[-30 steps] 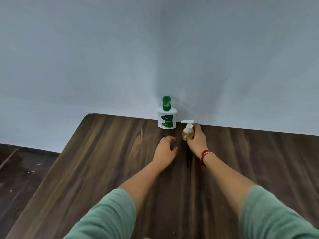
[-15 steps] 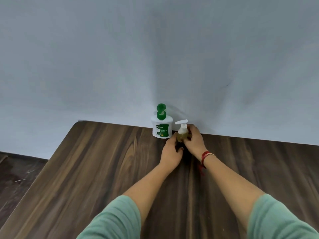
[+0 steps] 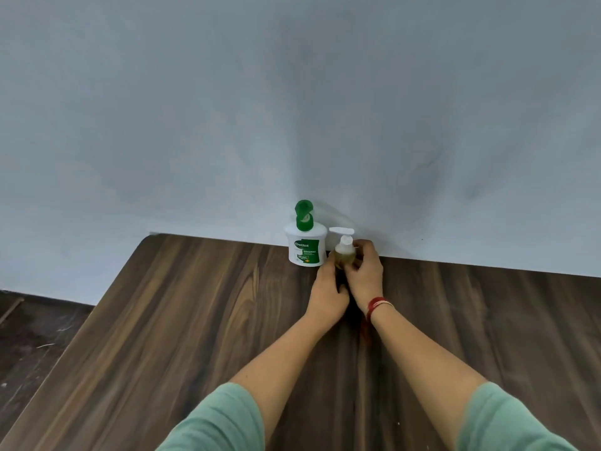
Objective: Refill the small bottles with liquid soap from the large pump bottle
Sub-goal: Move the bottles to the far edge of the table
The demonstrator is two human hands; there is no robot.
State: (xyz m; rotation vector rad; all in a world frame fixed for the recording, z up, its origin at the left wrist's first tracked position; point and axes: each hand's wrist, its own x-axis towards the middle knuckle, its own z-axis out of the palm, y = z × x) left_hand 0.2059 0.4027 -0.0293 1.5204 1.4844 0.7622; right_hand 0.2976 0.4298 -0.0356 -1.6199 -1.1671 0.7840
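Observation:
A large white pump bottle (image 3: 305, 247) with a green pump head and a green label stands upright at the back of the dark wooden table (image 3: 195, 320), against the wall. Just to its right stands a small clear bottle (image 3: 345, 255) with a white pump and yellowish liquid inside. My right hand (image 3: 366, 276) wraps the small bottle from the right and behind. My left hand (image 3: 328, 292) grips its lower body from the left and front. The base of the small bottle is hidden by my fingers.
A plain grey-blue wall (image 3: 292, 109) rises right behind the bottles. The table's left edge runs diagonally, with dark floor (image 3: 35, 336) below it. A red thread band (image 3: 377, 304) circles my right wrist.
My left hand has moved forward from the tabletop and closed on the small bottle. My right hand kept hold of it and shifted it closer to the large bottle.

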